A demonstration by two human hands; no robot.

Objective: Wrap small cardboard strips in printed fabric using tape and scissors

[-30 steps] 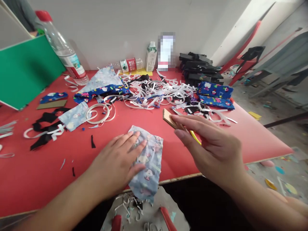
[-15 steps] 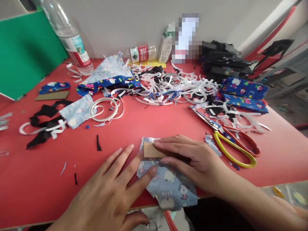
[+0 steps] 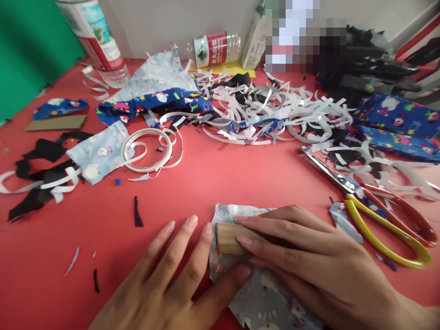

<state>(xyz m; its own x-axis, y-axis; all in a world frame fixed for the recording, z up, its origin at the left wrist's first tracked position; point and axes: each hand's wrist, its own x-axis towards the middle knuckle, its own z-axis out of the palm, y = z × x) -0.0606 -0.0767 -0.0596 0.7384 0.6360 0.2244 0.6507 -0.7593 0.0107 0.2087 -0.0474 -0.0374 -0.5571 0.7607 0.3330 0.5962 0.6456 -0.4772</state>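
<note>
A small wooden block (image 3: 229,239) lies on a piece of pale blue-grey printed fabric (image 3: 266,293) at the near edge of the red table. My right hand (image 3: 316,261) grips the block, its fingers stretched over the top and covering its right part. Spread wide, my left hand (image 3: 178,270) rests at the fabric's left side, with the thumb on the cloth just below the block and the index fingertip at its left edge. A strip of fabric shows beyond the block. Scissors (image 3: 347,188) with one yellow and one red handle lie to the right.
Behind are a tape ring (image 3: 167,151), a heap of white strips (image 3: 268,110), dark blue printed fabric (image 3: 154,103) and black scraps (image 3: 44,151). Bottles (image 3: 213,49) and a carton (image 3: 253,43) stand or lie along the wall. Folded blue fabric (image 3: 398,114) is at right.
The view has moved closer to the table. The block has shifted toward me on the fabric, baring more cloth beyond it. My right hand lies further over the block; my left stays spread.
</note>
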